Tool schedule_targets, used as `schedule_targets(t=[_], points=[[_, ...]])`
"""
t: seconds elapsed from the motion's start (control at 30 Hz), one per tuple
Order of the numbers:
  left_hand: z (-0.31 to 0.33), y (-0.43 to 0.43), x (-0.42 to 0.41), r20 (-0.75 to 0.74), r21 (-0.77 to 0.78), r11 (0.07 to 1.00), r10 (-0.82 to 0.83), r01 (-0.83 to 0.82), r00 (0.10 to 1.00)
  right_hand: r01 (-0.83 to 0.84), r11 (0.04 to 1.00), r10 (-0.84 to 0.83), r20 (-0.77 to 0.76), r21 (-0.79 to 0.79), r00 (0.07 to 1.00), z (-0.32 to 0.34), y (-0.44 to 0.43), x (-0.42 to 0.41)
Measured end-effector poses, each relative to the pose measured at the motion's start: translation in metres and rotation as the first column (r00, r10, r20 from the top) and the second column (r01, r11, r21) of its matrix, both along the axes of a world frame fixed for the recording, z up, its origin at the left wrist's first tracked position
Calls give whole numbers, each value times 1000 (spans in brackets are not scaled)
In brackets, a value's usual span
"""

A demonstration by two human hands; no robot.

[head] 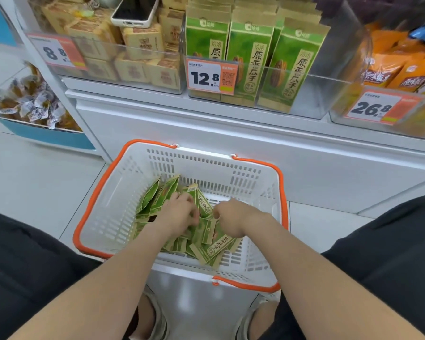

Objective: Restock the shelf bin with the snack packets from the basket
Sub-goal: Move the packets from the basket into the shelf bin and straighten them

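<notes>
Snack packets [216, 247], green with tan edges, lay in a loose heap on the bottom of the white basket [206, 168], which stood on the floor between my feet and the shelf base. Both my hands were down in the heap. The fingers [190, 215] of my left hand [179, 214] were curled round the upper edges of several packets near the middle of the pile. My right hand [231, 220], just beside it, had its fingers bent in and pinching the top of another packet. Nothing had been lifted clear of the basket at this moment. Above, the clear shelf bin [304, 99] behind the 12.8 price tag [210, 77] held upright rows of the same green bags [250, 60], with open space showing at its front right. I judged the restocking to be partly done at most: a good many packets remained in the basket, and each handful had yet to be raised and stood in the bin. Neighbouring bins held brown packs [138, 45], with a phone [135, 11] resting on them, and orange packs [390, 67].
</notes>
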State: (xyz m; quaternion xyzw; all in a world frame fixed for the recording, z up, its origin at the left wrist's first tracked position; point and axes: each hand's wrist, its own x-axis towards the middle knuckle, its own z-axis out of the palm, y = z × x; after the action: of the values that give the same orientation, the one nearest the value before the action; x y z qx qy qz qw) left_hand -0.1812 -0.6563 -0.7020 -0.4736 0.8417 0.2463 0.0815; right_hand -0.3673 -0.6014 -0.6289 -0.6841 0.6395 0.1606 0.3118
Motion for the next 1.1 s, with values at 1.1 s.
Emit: schedule_targets(t=[1.1], points=[[142, 0, -87, -846, -133, 817, 201, -561, 494, 905, 356, -203, 965, 233, -168, 99, -15, -29]])
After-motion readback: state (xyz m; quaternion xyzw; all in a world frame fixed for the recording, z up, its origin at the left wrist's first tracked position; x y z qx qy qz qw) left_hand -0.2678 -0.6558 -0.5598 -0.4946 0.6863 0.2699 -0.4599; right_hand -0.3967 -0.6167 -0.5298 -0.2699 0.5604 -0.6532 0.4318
